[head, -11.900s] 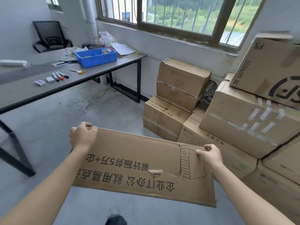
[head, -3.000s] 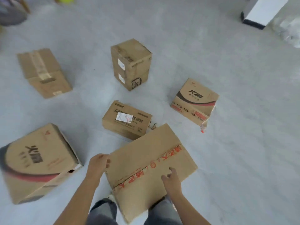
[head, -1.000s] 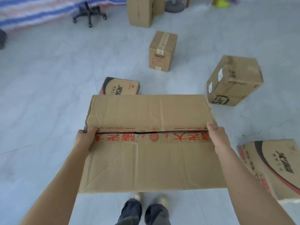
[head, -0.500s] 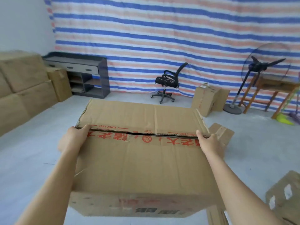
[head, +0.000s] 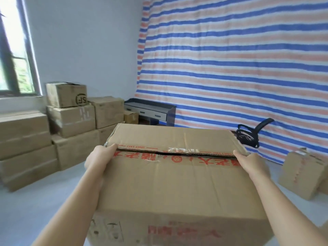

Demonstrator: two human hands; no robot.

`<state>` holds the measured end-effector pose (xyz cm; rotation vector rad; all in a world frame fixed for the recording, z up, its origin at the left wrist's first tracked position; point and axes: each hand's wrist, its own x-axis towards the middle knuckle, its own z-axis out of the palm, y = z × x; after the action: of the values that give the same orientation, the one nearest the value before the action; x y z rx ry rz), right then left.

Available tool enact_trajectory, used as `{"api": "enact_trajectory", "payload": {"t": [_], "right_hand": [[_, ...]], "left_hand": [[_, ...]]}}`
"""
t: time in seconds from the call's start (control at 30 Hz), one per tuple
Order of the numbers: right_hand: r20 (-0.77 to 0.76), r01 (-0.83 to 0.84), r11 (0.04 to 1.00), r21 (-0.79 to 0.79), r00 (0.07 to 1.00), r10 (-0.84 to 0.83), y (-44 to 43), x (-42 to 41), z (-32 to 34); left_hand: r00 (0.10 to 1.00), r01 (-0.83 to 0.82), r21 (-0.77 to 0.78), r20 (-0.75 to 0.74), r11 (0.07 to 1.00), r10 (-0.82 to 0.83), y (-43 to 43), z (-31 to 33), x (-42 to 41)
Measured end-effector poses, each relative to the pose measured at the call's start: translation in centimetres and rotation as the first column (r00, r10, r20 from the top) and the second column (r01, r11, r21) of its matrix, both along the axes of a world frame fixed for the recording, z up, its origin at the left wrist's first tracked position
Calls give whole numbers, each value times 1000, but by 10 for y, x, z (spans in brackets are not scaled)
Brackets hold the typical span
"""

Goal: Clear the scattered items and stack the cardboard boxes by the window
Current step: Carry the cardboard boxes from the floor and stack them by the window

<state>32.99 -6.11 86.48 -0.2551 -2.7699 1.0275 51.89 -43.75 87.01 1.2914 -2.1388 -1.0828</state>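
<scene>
Striped tarp [head: 230, 68], black chair [head: 248, 137]

Only the person's arms and hands show. The left forearm [head: 79, 199] and right forearm [head: 280, 203] are bare along all their visible length, smooth and slim, and each narrows toward the wrist; the wide lens makes them look long and broad near the bottom edge. Both wrists are bare as well. The left hand [head: 99, 159] is bare too, with a rounded back and a thumb that shows along its upper side. The right hand [head: 252, 164] is likewise bare, its back and thumb in sight. Nails and finer marks are too blurred to tell.
</scene>
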Motion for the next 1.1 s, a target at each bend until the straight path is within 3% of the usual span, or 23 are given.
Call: {"api": "enact_trajectory", "payload": {"t": [0.33, 0.73, 0.93, 1.1], "right_hand": [[131, -217, 965, -150, 963, 237, -74, -155, -40], [279, -461, 887, -8, 851, 444, -195, -334, -89], [339, -560, 828, 28, 785, 519, -305, -391, -113], [349, -548, 835, 50, 793, 499, -401, -448, -126]], "left_hand": [[982, -169, -5, 84, 986, 169, -38, -15, -93], [888, -442, 97, 187, 892, 420, -92, -70, -195], [835, -535, 104, 218, 838, 506, -165, -96, -225], [825, -554, 107, 200, 825, 528, -249, -113, -280]]}}
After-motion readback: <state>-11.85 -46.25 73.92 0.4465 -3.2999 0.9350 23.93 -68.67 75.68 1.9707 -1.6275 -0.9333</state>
